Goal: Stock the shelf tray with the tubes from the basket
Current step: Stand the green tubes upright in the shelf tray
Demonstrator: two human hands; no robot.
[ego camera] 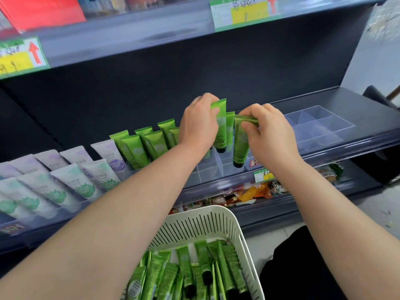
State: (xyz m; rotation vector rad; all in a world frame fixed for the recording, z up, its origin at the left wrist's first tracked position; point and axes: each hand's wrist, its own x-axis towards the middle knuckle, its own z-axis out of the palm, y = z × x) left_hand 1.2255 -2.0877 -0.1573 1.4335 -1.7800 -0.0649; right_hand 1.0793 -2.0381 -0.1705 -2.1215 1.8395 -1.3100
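My left hand [198, 124] grips the crimped top of a green tube [221, 126] that stands cap down in the clear shelf tray [213, 167]. My right hand [268, 135] pinches the top of another green tube [240, 144], upright in the neighbouring compartment. Several green tubes [140, 146] lean in the tray's compartments to the left. Below, a white slotted basket [207, 226] holds several green tubes [194, 271] lying loose.
Pale purple and mint tubes [65, 176] fill the shelf to the left. A clear divided tray [318, 124] sits at the right end of the shelf. Snack packets [255, 193] lie on the lower shelf. Price tags hang on the upper shelf edge [244, 14].
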